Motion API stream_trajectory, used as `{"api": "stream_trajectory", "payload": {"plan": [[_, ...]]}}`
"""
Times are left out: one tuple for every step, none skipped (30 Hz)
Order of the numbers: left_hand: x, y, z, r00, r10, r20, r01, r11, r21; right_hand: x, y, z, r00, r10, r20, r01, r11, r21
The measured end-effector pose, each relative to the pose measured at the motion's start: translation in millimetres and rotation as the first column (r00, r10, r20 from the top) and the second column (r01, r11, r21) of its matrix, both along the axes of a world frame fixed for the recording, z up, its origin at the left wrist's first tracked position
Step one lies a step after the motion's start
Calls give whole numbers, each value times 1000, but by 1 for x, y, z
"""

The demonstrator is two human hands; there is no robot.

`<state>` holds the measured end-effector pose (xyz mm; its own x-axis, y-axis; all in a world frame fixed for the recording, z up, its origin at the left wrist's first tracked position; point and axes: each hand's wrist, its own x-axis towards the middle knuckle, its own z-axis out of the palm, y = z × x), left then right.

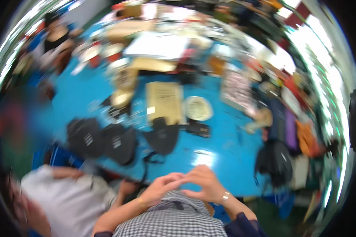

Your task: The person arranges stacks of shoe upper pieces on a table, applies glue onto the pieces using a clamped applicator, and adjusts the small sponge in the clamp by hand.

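Note:
My left hand (162, 187) and my right hand (204, 183) meet at the fingertips, above the near edge of the blue table (229, 158) and in front of my checked apron (166, 225). Both have bent fingers closed toward each other; whatever may be pinched between them is too small and blurred to make out. Beyond the hands lies a dark, flat, shield-shaped piece (162, 138), with a black strap (146, 166) hanging near the left hand. Two similar dark pieces, a left one (83, 138) and a middle one (118, 144), lie to its left, with pale markings.
A brown envelope-like sheet (162, 98), a round pale dish (198, 108) and a small black item (198, 128) lie farther in. A black bag (275, 164) stands right. One person in a pale shirt (67, 197) is close left; another (55, 43) sits far left.

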<state>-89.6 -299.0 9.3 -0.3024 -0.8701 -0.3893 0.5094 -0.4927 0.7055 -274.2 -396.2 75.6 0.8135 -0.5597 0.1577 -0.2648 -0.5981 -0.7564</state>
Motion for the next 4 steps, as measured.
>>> {"api": "stream_trajectory", "payload": {"plan": [[0, 2, -3, 1000, -14, -8, 14, 1000, 21, -6, 7, -6, 999, -36, 2, 36, 999, -11], [-2, 4, -2, 999, -34, -19, 35, 998, 52, -12, 17, -6, 997, -71, -2, 71, 997, 7], [-9, 0, 0, 992, -124, -34, 126, 991, 54, -23, 26, -4, 994, -109, -1, 109, 994, 29], [-18, -3, 3, 980, -196, -35, 197, 978, 60, -40, 37, -1, 987, -144, -77, 149, 987, 66]]}}
